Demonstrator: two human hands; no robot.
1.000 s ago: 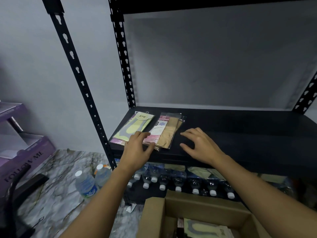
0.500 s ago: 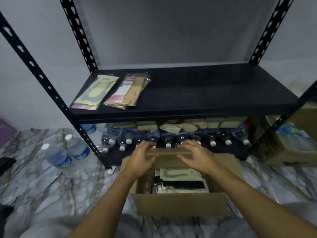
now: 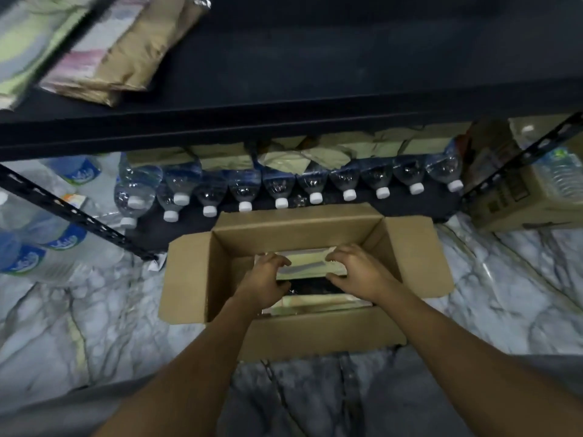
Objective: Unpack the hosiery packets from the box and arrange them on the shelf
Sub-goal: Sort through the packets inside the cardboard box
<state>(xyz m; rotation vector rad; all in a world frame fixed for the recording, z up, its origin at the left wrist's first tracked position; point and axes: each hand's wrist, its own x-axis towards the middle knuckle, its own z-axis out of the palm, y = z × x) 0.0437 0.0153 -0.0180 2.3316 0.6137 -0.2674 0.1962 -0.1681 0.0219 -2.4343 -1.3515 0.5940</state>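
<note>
You are at the pick-up step. Inside the open brown cardboard box (image 3: 189,272), your left hand (image 3: 268,279) and right hand (image 3: 359,272) curl their fingers over the 2 ends of the top pale green plastic hosiery packet (image 3: 312,266). Next, likely: lift it clear of the walls and carry it toward 12 o'clock onto the black metal shelf (image 3: 347,58), setting it at 3 o'clock of the tan packet (image 3: 129,58).
</note>
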